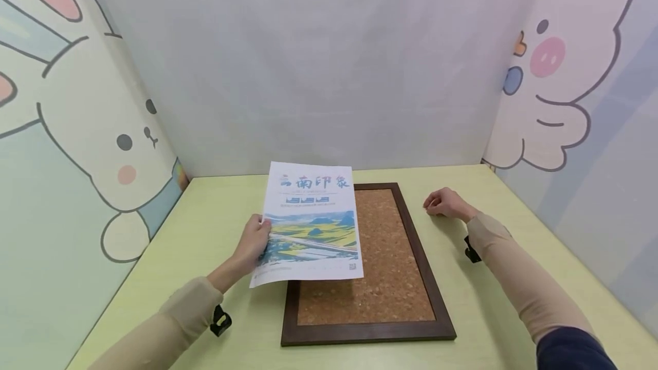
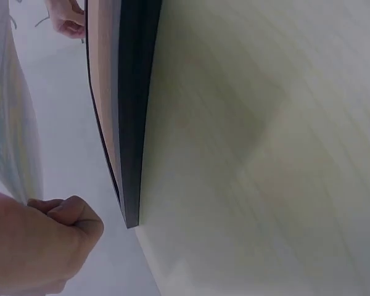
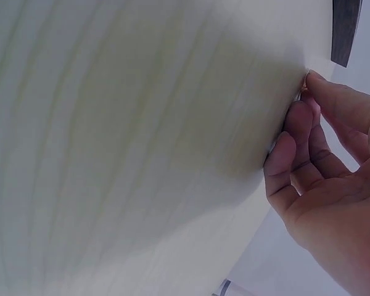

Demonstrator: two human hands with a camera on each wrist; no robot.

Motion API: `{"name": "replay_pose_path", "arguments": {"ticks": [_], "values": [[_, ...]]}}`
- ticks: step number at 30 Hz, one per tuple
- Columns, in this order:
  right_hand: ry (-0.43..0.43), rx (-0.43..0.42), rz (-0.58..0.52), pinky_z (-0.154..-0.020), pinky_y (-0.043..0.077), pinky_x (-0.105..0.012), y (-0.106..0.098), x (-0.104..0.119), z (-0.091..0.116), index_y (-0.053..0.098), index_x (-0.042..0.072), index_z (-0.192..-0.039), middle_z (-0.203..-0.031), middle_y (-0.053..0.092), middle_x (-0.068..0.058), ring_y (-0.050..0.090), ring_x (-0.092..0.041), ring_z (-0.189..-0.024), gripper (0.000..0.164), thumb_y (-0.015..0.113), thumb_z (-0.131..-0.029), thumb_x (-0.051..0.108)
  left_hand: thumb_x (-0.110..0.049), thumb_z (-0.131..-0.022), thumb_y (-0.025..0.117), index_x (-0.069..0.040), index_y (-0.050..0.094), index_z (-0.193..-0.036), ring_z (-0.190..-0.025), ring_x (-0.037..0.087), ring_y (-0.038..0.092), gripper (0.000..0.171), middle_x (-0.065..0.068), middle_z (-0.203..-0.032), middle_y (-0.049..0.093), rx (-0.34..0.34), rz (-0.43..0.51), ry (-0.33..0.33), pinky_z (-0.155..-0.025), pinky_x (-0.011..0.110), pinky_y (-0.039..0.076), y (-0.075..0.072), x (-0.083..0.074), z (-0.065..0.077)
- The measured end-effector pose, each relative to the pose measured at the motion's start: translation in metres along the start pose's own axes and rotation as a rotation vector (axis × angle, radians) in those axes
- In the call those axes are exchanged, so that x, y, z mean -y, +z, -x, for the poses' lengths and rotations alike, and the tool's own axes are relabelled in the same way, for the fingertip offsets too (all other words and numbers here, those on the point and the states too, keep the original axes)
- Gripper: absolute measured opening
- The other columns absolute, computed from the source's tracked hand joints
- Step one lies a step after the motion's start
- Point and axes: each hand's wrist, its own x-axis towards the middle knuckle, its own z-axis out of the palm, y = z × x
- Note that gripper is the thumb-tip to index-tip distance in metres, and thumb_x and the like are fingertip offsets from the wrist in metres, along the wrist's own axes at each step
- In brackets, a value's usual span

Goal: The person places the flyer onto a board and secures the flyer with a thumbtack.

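Observation:
My left hand (image 1: 255,242) grips the left edge of a printed poster sheet (image 1: 311,227), thumb on its front. The sheet has blue Chinese lettering and a green and blue landscape; it is raised and overlaps a cork board (image 1: 388,261) in a dark brown frame. In the left wrist view, the hand (image 2: 40,240) pinches the sheet's edge beside the board's frame (image 2: 132,123). To the right of the board, my right hand (image 1: 446,203) has its curled fingertips down at the tabletop. A tiny gold-coloured piece (image 3: 304,88) shows between its thumb and finger; its kind is too small to tell.
The board lies flat on a pale yellow-green table (image 1: 216,210). A grey-white wall (image 1: 329,73) stands at the back, with side walls bearing a cartoon rabbit (image 1: 103,130) and another white cartoon animal (image 1: 570,44). Each wrist wears a black strap mount.

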Motion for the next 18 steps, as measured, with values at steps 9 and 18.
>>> {"name": "replay_pose_path", "arguments": {"ticks": [9, 18], "values": [[0.016, -0.006, 0.008, -0.066, 0.045, -0.026, 0.0, 0.001, 0.0, 0.069, -0.006, -0.099, -0.089, 0.069, -0.017, 0.055, -0.013, -0.074, 0.018, 0.068, -0.087, 0.006, -0.02, -0.106, 0.031, 0.001, 0.041, -0.114, -0.073, 0.015, 0.06, 0.024, 0.018, -0.102, 0.056, 0.036, 0.042, -0.003, -0.061, 0.027, 0.047, 0.037, -0.004, 0.011], [0.011, -0.03, 0.008, -0.065, 0.045, -0.025, 0.002, 0.002, 0.002, 0.07, -0.007, -0.096, -0.087, 0.071, -0.014, 0.055, -0.011, -0.071, 0.016, 0.069, -0.085, 0.004, -0.019, -0.105, 0.033, 0.0, 0.042, -0.115, -0.083, 0.02, 0.056, 0.024, 0.017, -0.105, 0.054, 0.078, 0.026, 0.023, -0.067, 0.028, 0.044, 0.068, -0.003, 0.019]]}}
